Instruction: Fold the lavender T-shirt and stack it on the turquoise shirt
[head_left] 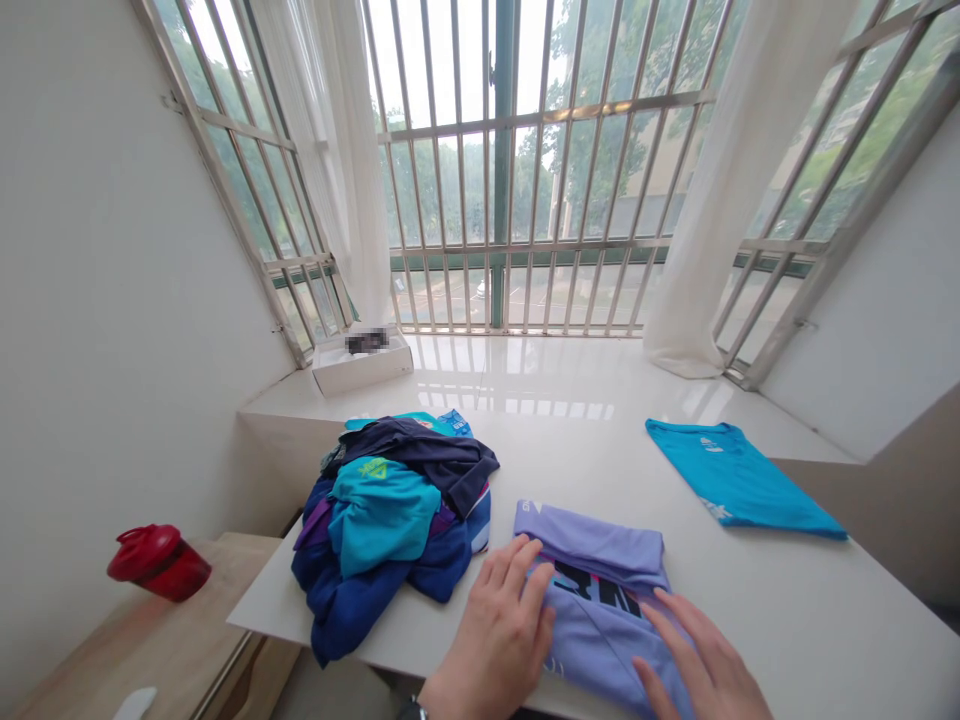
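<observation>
Palms down, fingers loosely spread and gripping nothing, the left hand [501, 618] lies at the lavender shirt's [600, 535] left edge, the right hand [701, 655] at its right.

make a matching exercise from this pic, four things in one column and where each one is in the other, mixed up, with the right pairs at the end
Column 1
1. lavender garment
2. turquoise folded shirt
3. red bottle
4. white box

Column 2
A. on the wooden surface
B. by the left curtain
C. under the fingers of the left hand and right hand
D. lying flat at the right, apart from both hands

Right pairs: 1-C, 2-D, 3-A, 4-B
</observation>
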